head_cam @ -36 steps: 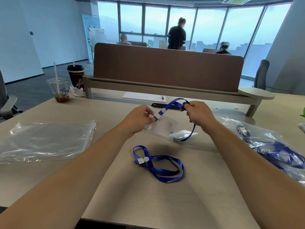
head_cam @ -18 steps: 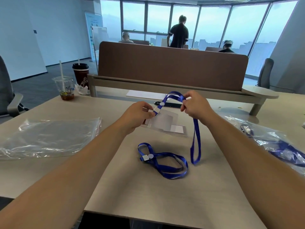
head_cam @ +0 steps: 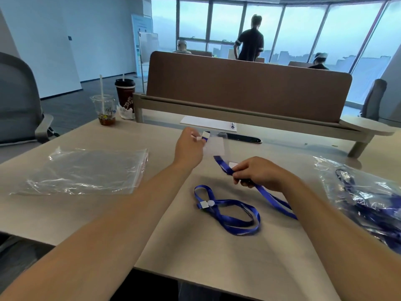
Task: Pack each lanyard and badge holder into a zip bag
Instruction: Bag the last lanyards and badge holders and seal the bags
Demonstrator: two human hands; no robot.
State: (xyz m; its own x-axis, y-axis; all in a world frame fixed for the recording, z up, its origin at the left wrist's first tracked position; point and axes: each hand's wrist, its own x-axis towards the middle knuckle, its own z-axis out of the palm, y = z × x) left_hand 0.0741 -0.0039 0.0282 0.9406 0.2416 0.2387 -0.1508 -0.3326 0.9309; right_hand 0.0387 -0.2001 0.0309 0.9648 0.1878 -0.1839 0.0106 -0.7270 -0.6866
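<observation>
Holding the clear badge holder [head_cam: 215, 146] up off the table [head_cam: 65, 210], the person's left hand [head_cam: 188, 151] pinches it at the top, right where the white clip end of the blue lanyard [head_cam: 275, 200] meets it. The holder hangs a bit tilted, just right of that hand and over the far middle of the desk. The right hand [head_cam: 259, 175] sits nearer and to the right, fingers curled round the lanyard strap partway along. From there the strap trails down toward the near right and slips under the forearm.

A second lanyard [head_cam: 227, 212] lies loose on the table between the two arms, looped in a sort of figure eight, with its white clip at the left end. Nobody's touching that one.

On the left of the table there's a flat stack of empty zip bags [head_cam: 86, 170], well apart from both hands. Over on the right edge sits a crinkly plastic bag [head_cam: 366, 200] with blue straps inside.

Far left corner has a clear plastic cup [head_cam: 106, 110] with a straw and a dark paper cup [head_cam: 125, 94] just behind it. A white sheet of paper [head_cam: 206, 122] with a pen [head_cam: 232, 125] on it lies by the brown desk divider [head_cam: 247, 85], and a few people are over by the windows in the back
</observation>
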